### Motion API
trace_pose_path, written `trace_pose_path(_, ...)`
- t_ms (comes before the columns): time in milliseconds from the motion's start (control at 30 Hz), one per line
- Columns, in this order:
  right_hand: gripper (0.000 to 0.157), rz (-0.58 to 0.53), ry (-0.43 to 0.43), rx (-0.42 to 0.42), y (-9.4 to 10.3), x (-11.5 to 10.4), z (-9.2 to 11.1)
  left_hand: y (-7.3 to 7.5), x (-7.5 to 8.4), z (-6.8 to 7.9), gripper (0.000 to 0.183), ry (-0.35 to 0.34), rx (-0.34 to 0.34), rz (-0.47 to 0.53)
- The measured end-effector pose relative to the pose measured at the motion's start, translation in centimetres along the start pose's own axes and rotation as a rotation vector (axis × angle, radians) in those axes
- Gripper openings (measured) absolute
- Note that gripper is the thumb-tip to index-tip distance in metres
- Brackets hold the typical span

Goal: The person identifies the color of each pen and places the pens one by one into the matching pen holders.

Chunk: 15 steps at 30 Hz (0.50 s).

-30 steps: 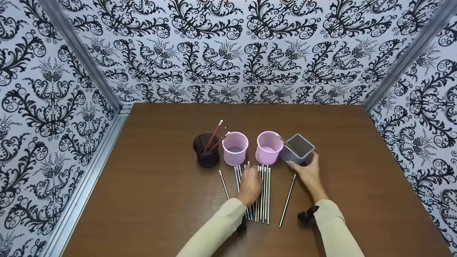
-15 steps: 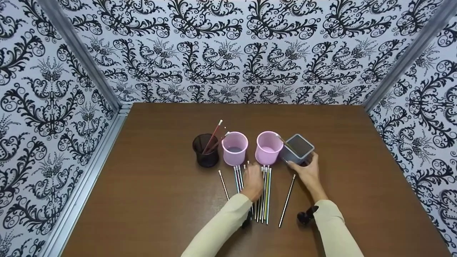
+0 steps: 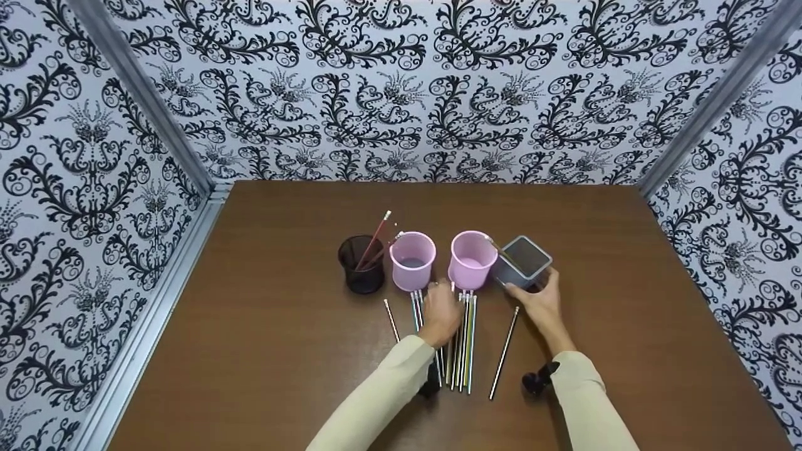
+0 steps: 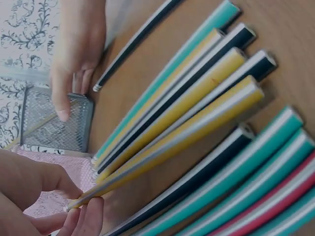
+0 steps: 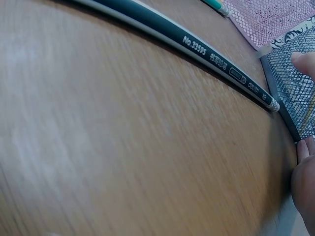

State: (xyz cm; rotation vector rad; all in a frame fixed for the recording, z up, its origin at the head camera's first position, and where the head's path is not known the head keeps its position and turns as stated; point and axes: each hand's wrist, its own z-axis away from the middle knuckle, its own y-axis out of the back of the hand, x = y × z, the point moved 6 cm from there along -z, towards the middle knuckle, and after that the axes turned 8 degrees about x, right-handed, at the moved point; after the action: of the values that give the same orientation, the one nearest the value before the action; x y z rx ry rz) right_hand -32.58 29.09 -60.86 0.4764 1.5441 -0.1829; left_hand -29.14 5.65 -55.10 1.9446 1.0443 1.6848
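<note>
Glossy painted pencils point(image 4: 197, 113) lie on a smooth wood-grain table point(image 3: 282, 326) beside a grey wire-mesh holder point(image 3: 523, 260).

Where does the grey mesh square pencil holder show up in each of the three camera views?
Head: grey mesh holder right of centre, beside the right pink cup, right hand gripping it.
Left wrist: left edge, under the right hand's fingertips.
Right wrist: far right edge, fingers beside it.
Shared landmark: the lone dark pencil whose end points at the holder.

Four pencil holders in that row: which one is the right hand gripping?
The grey square mesh holder at the row's right end. The right hand grips its near side; the two pink cups and the black cup stand untouched.
</note>
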Motion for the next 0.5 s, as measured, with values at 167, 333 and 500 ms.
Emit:
trace_pose_path(167, 0.091, 0.029, 0.001, 0.008, 0.0, -0.1, 0.0, 0.8, 0.6, -0.4, 0.026, 0.031, -0.018, 0.025)
trace_pose_path(333, 0.091, 0.041, 0.002, 0.006, 0.0, 0.1, -0.1, 1.8, 1.7, -0.7, 0.029, 0.031, -0.023, 0.043)
trace_pose_path(500, 0.091, -0.012, -0.003, -0.002, 0.0, 0.0, 0.0, 2.6, 2.9, -0.8, 0.033, 0.017, -0.069, 0.076)
